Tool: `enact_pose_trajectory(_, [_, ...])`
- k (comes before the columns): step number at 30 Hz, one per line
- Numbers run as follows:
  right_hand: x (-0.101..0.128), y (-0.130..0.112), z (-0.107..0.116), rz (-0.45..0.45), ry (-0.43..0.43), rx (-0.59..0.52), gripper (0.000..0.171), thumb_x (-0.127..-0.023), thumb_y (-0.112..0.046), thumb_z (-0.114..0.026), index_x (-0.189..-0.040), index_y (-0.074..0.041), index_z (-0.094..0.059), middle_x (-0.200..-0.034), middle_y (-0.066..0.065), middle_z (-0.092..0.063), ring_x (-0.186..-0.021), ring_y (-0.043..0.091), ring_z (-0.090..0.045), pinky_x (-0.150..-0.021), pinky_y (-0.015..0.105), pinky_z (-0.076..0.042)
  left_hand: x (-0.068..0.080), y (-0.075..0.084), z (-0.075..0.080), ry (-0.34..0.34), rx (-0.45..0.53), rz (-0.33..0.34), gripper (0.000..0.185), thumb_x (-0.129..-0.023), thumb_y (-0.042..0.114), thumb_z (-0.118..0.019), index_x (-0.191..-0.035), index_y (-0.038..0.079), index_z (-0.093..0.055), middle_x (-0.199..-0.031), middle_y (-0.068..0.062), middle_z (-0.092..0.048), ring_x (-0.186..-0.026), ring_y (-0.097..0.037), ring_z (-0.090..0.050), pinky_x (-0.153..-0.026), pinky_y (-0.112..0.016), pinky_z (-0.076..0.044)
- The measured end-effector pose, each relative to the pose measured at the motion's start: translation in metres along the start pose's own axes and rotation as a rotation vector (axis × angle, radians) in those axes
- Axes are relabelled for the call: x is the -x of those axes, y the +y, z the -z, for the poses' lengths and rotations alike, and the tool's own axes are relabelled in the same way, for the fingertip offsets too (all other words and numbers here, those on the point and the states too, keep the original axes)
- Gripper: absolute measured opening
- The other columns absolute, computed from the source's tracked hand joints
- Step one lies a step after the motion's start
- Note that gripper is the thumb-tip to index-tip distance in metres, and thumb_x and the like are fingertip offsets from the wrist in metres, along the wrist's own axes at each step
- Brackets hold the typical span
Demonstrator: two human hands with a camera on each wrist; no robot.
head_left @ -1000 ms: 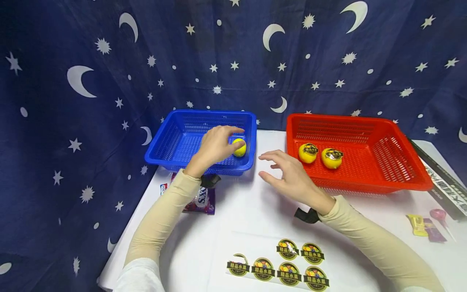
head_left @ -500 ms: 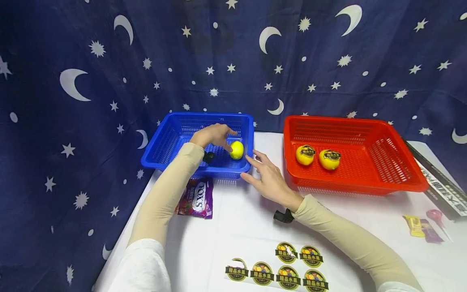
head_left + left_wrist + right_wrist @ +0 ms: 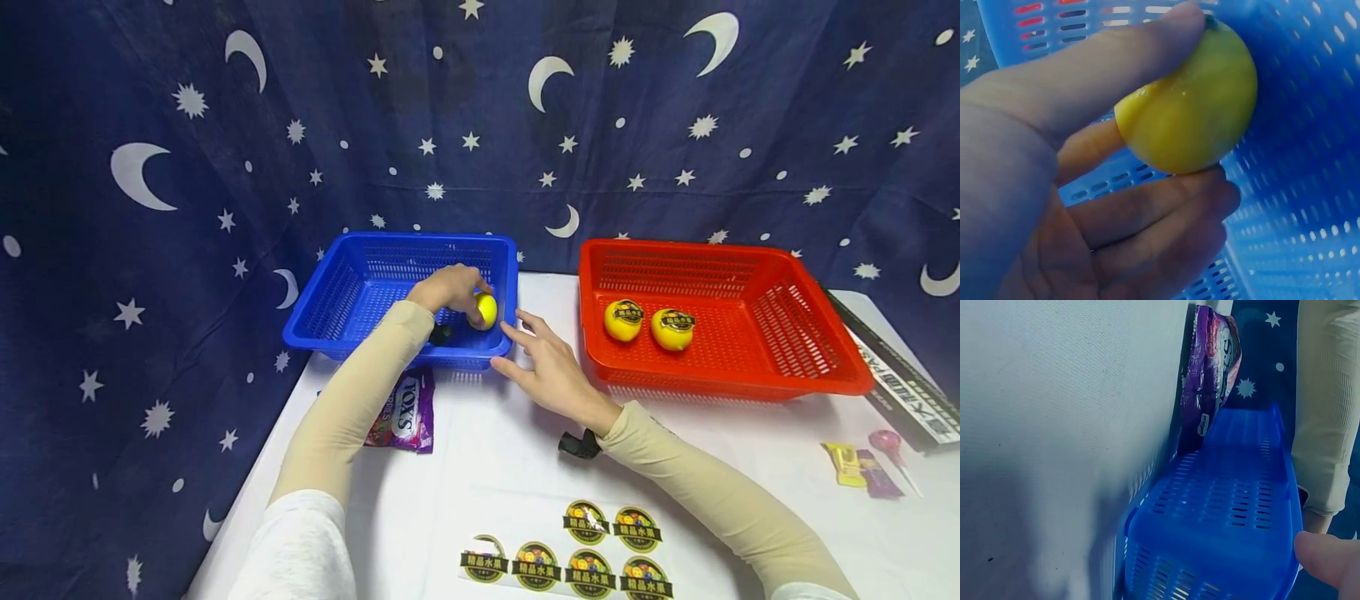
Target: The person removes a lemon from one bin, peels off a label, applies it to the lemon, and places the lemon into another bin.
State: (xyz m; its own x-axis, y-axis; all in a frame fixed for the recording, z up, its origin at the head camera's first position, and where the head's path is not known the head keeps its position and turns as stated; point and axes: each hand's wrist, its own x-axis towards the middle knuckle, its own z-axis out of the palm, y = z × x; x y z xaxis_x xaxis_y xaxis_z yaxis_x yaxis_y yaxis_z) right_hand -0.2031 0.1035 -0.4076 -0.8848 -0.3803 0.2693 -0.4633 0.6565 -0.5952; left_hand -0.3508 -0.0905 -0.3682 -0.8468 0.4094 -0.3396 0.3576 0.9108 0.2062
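Observation:
My left hand [image 3: 450, 288] reaches into the blue basket [image 3: 345, 325] and grips a small yellow lemon [image 3: 486, 310] near the basket's right wall. The left wrist view shows the thumb and fingers of my left hand [image 3: 1085, 187] curled round the lemon [image 3: 1188, 119]. My right hand [image 3: 542, 367] lies with straight fingers against the blue basket's near right corner, holding nothing. In the right wrist view a fingertip [image 3: 1330, 556] touches the blue basket [image 3: 1222, 531]. Two stickered lemons [image 3: 624, 319] [image 3: 671, 328] lie in the red basket [image 3: 825, 367].
A purple sweets packet [image 3: 405, 412] lies under my left forearm. A sheet of round fruit stickers [image 3: 570, 562] sits at the near edge. Small wrapped sweets [image 3: 862, 468] and a dark box [image 3: 900, 383] are at the right. A starry blue curtain [image 3: 150, 167] hangs behind.
My left hand has gone from hovering by the lemon to gripping it. My right hand moved left from the table middle to the blue basket's corner.

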Motion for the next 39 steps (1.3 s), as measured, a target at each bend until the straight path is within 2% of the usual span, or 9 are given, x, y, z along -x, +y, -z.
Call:
enact_pose_trajectory(4, [0.001, 0.001, 0.0, -0.004, -0.013, 0.004, 0.063, -0.094, -0.041, -0.072, -0.146, -0.008, -0.057, -0.16, 0.019, -0.043, -0.143, 0.039, -0.05, -0.115, 0.059, -0.041, 0.002, -0.003, 0.0, 0.046, -0.016, -0.001, 0.075, -0.072, 0.041, -0.093, -0.139, 0.022, -0.066, -0.142, -0.006, -0.065, -0.127, -0.028, -0.061, -0.111, -0.048, -0.048])
enact_pose_trajectory(7, [0.004, 0.003, 0.001, -0.013, -0.009, -0.036, 0.06, -0.094, -0.039, -0.073, -0.145, -0.01, -0.059, -0.16, 0.017, -0.045, -0.129, 0.039, -0.062, -0.107, 0.055, -0.051, 0.011, -0.005, 0.007, 0.108, -0.017, -0.012, 0.074, -0.07, 0.043, -0.093, -0.137, 0.023, -0.068, -0.137, -0.005, -0.069, -0.12, -0.027, -0.063, -0.106, -0.048, -0.05])
enact_pose_trajectory(11, [0.016, 0.009, 0.006, -0.008, 0.036, -0.148, 0.056, -0.094, -0.031, -0.074, -0.144, -0.009, -0.06, -0.155, 0.017, -0.05, -0.116, 0.039, -0.071, -0.09, 0.048, -0.061, 0.04, -0.003, 0.021, 0.245, 0.03, -0.068, 0.073, -0.072, 0.046, -0.091, -0.137, 0.022, -0.067, -0.127, -0.005, -0.073, -0.104, -0.025, -0.064, -0.094, -0.045, -0.053])
enact_pose_trajectory(14, [0.035, 0.015, 0.012, 0.008, 0.045, -0.22, 0.054, -0.095, -0.026, -0.074, -0.143, -0.008, -0.059, -0.151, 0.016, -0.054, -0.128, 0.036, -0.064, -0.091, 0.043, -0.06, 0.073, 0.003, 0.023, 0.376, 0.081, -0.142, 0.073, -0.075, 0.046, -0.09, -0.139, 0.022, -0.066, -0.115, -0.004, -0.076, -0.09, -0.024, -0.064, -0.083, -0.039, -0.054])
enact_pose_trajectory(19, [0.075, 0.026, 0.02, 0.031, -0.025, -0.268, 0.052, -0.094, -0.022, -0.075, -0.142, -0.009, -0.059, -0.146, 0.012, -0.059, -0.131, 0.034, -0.06, -0.094, 0.042, -0.06, 0.131, 0.028, -0.007, 0.547, 0.127, -0.329, 0.075, -0.073, 0.048, -0.091, -0.14, 0.025, -0.065, -0.099, -0.003, -0.08, -0.082, -0.019, -0.072, -0.072, -0.032, -0.053])
enact_pose_trajectory(24, [0.105, 0.036, 0.027, 0.052, -0.09, -0.242, 0.061, -0.091, -0.028, -0.079, -0.145, -0.011, -0.057, -0.142, 0.012, -0.064, -0.125, 0.032, -0.065, -0.095, 0.043, -0.059, 0.167, 0.06, -0.061, 0.585, 0.173, -0.455, 0.075, -0.072, 0.05, -0.091, -0.137, 0.022, -0.068, -0.093, -0.002, -0.081, -0.076, -0.014, -0.074, -0.066, -0.023, -0.051])
enact_pose_trajectory(31, [0.111, 0.046, 0.026, 0.067, -0.136, -0.224, 0.07, -0.088, -0.031, -0.081, -0.148, -0.006, -0.054, -0.141, 0.01, -0.066, -0.117, 0.027, -0.072, -0.096, 0.043, -0.059, 0.149, 0.087, -0.126, 0.476, 0.21, -0.384, 0.075, -0.073, 0.051, -0.089, -0.138, 0.019, -0.067, -0.068, 0.003, -0.07, -0.056, 0.0, -0.054, -0.052, -0.015, -0.037])
enact_pose_trajectory(35, [0.108, 0.05, 0.019, 0.052, -0.145, -0.205, 0.064, -0.089, -0.031, -0.08, -0.146, -0.011, -0.058, -0.137, 0.008, -0.069, -0.114, 0.025, -0.073, -0.092, 0.037, -0.061, 0.136, 0.093, -0.14, 0.421, 0.191, -0.387, 0.077, -0.073, 0.052, -0.089, -0.14, 0.022, -0.065, -0.062, 0.008, -0.054, -0.054, -0.001, -0.037, -0.051, -0.017, -0.034])
enact_pose_trajectory(39, [0.105, 0.051, 0.015, 0.026, -0.154, -0.18, 0.06, -0.091, -0.033, -0.078, -0.144, -0.014, -0.06, -0.132, 0.007, -0.072, -0.113, 0.023, -0.073, -0.088, 0.033, -0.062, 0.131, 0.095, -0.143, 0.393, 0.188, -0.373, 0.076, -0.074, 0.05, -0.089, -0.141, 0.024, -0.064, -0.065, 0.011, -0.05, -0.056, -0.002, -0.037, -0.051, -0.018, -0.035])
